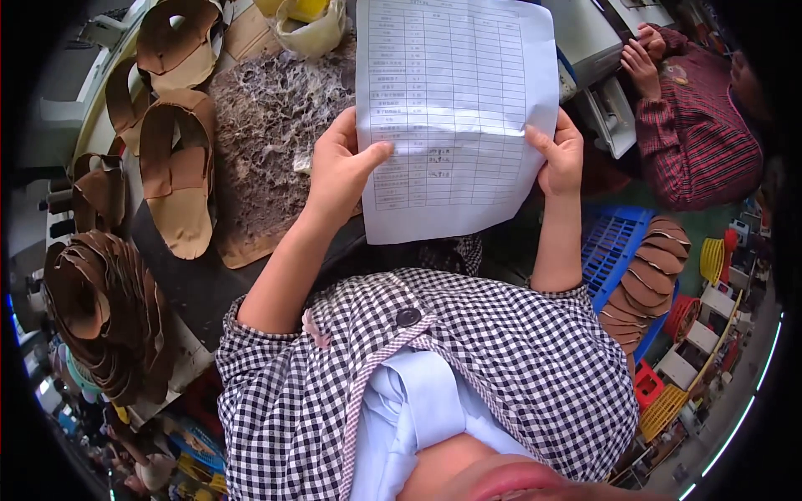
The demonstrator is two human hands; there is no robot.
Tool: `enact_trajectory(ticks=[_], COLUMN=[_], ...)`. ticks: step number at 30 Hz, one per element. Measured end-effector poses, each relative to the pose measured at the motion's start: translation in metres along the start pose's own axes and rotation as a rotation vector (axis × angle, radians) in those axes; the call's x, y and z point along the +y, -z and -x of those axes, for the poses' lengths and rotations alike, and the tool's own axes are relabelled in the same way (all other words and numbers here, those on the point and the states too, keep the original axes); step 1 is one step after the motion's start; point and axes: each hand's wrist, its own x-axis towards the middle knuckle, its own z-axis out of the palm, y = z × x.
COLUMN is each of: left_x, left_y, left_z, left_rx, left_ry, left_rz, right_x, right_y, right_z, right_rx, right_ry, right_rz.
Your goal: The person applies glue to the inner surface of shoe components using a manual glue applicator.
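Observation:
A white paper sheet (468,75) printed with a ruled table hangs upright between my hands, creased across its middle. My left hand (341,163) pinches its left edge, thumb on the front and fingers behind. On the opposite edge my right hand (558,154) grips it the same way. A few handwritten marks show in the lower rows. Behind the sheet and to its left lies a board (267,142) crusted with rough, dried glue-like residue. Brown shoe uppers (178,171) stand left of that board, their openings facing up.
A thick stack of brown shoe pieces (104,309) sits at the near left. A plastic bag (311,29) with something yellow is at the back. On the right, a blue basket (616,242) stands beside layered brown pieces (647,275). A co-worker in a plaid sleeve (702,125) sits at far right.

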Motion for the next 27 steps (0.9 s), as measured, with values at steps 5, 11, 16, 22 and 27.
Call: enact_trajectory(ticks=[5, 11, 16, 22, 27], left_x=[-0.007, -0.007, -0.01, -0.011, -0.01], left_y=[0.0, -0.003, -0.005, -0.006, -0.009], left_z=[0.001, 0.002, -0.001, -0.004, -0.005], left_rx=[-0.019, -0.014, -0.006, -0.006, 0.014], left_ry=[0.047, 0.096, 0.097, 0.1, 0.109], left_rz=[-0.015, 0.017, 0.039, 0.069, 0.082], right_x=[-0.001, 0.0, 0.005, 0.005, 0.005], right_y=[0.0, 0.005, 0.01, 0.008, 0.008], right_z=[0.002, 0.002, 0.001, 0.001, 0.0], right_rx=[0.033, 0.036, 0.038, 0.08, 0.092], right_ry=[0.011, -0.013, -0.004, -0.011, -0.016], right_rz=[0.007, 0.029, 0.054, 0.057, 0.023])
